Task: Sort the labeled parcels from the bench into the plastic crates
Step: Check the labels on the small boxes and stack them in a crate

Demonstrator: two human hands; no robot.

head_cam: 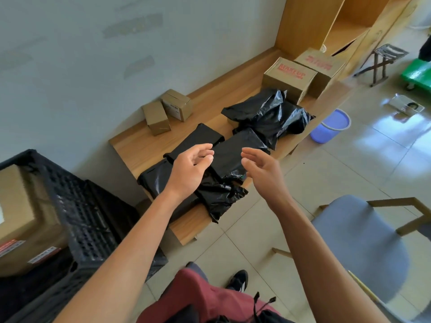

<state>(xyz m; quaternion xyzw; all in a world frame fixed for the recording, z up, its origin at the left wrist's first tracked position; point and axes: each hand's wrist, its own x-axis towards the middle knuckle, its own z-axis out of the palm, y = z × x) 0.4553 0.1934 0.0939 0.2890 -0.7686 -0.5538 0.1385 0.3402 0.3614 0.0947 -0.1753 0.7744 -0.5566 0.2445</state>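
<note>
Several black plastic-wrapped parcels lie on the low wooden bench (137,145). One flat black parcel (235,152) sits between my two hands. My left hand (191,170) hovers over its left side with relaxed fingers and holds nothing. My right hand (261,169) hovers at its right side, fingers loosely extended, also holding nothing. A crumpled black bag parcel (270,115) lies farther back. Two small cardboard boxes (166,110) stand near the wall, and two larger boxes (291,75) with red print sit at the far end. A black plastic crate (77,206) at the left holds a cardboard box (21,217).
A blue-grey chair (363,243) stands at the right on the tiled floor. A purple bucket (330,125) sits beside the bench. Behind it are a wooden shelf unit (331,24), a folding stool (382,61) and a green trolley (417,73).
</note>
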